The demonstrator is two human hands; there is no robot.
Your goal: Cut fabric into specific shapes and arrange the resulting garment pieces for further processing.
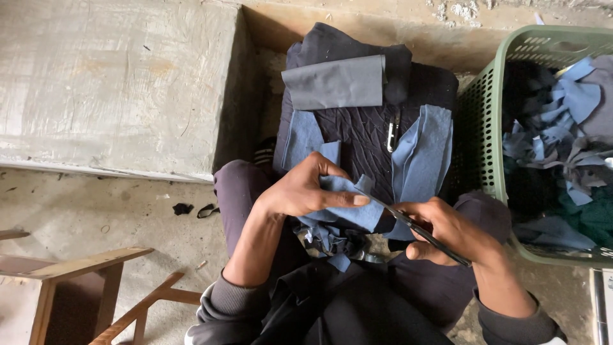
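1. Here the left hand (300,191) is clenched on a blue cloth piece (348,207), thumb on top and fingers beneath, so the fabric stands out taut over the lap toward the other hand.
2. The right hand (450,233) has its grip closed around the handles of dark scissors (418,231); the blades point at the free edge of the cloth piece, probably just meeting it, though the tips are hard to make out against the dark clothing.
3. Below the cloth, blue offcuts (332,239) hang and bunch over the knees, which catch whatever drops.
4. Ahead of the knees a dark garment stack (370,128) carries more blue strips and a grey folded piece (335,82), near enough to the hands.
5. A green plastic basket (485,134) full of blue and dark scraps stands just beside the right knee, its open top clear.
6. A concrete block (115,83) closes off the left side and a wooden stool (76,281) sits lower left; open floor lies between them.
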